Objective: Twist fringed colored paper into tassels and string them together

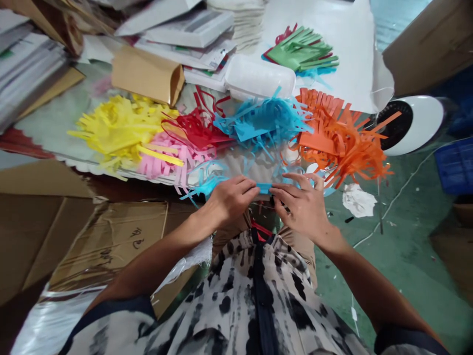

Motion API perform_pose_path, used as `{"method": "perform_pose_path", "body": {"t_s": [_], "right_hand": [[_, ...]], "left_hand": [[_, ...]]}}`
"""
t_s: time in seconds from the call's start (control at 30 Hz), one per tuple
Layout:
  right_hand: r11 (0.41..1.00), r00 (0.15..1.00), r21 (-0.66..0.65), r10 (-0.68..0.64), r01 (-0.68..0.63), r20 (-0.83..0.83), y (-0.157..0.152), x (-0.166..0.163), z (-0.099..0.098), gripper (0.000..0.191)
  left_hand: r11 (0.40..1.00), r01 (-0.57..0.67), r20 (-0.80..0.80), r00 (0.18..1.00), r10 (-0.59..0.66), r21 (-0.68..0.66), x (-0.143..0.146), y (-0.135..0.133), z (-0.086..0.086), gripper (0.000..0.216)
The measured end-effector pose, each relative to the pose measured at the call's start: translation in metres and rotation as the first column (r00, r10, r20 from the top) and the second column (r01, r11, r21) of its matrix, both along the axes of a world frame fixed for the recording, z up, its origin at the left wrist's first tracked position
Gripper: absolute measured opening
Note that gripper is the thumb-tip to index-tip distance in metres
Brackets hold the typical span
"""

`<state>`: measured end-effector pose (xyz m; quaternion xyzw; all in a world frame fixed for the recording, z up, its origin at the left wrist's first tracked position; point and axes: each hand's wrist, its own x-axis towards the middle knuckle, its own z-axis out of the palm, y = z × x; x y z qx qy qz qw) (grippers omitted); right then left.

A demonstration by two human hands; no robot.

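At the table's near edge, a narrow folded band of blue fringed tissue paper (pixel 264 188) stretches between my hands. My left hand (pixel 233 198) is closed on its left end, with cut blue strips (pixel 207 182) spilling out beyond the fingers. The right end is pinched by the thumb and forefinger of my right hand (pixel 303 204), whose other fingers are lifted and partly spread. Just beyond my hands are piles of fringed paper: yellow (pixel 118 128), pink (pixel 162 153), red (pixel 195 128), blue (pixel 264 121) and orange (pixel 332 143).
Behind the piles are a brown paper bag (pixel 144 74), a clear plastic tub (pixel 260 76) and a green fringed stack (pixel 301 49). Packets (pixel 192 29) fill the back left. Cardboard boxes (pixel 111 236) stand at lower left. A white-and-black round object (pixel 424 123) is at right.
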<state>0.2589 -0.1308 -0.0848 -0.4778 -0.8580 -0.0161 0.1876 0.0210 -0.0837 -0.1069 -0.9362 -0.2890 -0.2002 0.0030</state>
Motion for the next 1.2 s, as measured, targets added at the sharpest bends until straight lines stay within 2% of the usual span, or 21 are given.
{"method": "perform_pose_path", "body": {"t_s": [0.1,0.23,0.33,0.43,0.6,0.73,0.9,1.03,1.2], "right_hand": [[1.0,1.0,0.026,0.008,-0.008,0.004,0.003,-0.003,-0.002,0.016],[1.0,0.999,0.008,0.001,-0.001,0.052,0.007,-0.006,-0.006,0.018],[1.0,0.998,0.028,-0.012,0.011,0.067,0.007,-0.007,-0.008,0.022],[0.998,0.999,0.058,-0.042,0.04,0.033,0.007,-0.01,-0.008,0.017],[0.999,0.999,-0.029,-0.034,0.035,0.037,0.007,-0.015,-0.005,0.018],[0.996,0.998,-0.054,-0.067,0.068,0.008,0.006,-0.004,-0.006,0.021],[0.976,0.99,-0.179,-0.135,0.124,-0.049,0.009,0.005,-0.004,0.02],[0.965,0.984,-0.203,-0.175,0.168,-0.015,0.015,-0.002,0.0,0.017],[0.961,0.976,-0.172,-0.209,0.217,0.059,0.017,-0.014,0.004,0.015]], "left_hand": [[0.999,-0.046,0.037,0.998,0.046,0.001,-0.003,0.001,-0.003,0.024],[0.991,-0.057,0.105,0.992,0.069,-0.121,-0.006,0.0,-0.001,0.02],[0.983,-0.065,0.093,0.992,0.082,-0.174,-0.004,-0.001,-0.002,0.021],[0.984,-0.098,0.082,0.99,0.111,-0.147,0.001,-0.002,-0.005,0.017],[0.995,-0.084,0.073,0.993,0.089,-0.059,-0.002,-0.006,-0.009,0.019],[0.978,-0.15,0.077,0.984,0.162,-0.147,-0.019,-0.007,-0.001,0.019],[0.92,-0.236,0.097,0.956,0.278,-0.313,-0.032,-0.002,0.011,0.024],[0.891,-0.319,0.001,0.941,0.337,-0.323,-0.028,0.005,0.014,0.022],[0.895,-0.319,-0.056,0.946,0.318,-0.312,-0.024,0.013,0.017,0.02]]}}
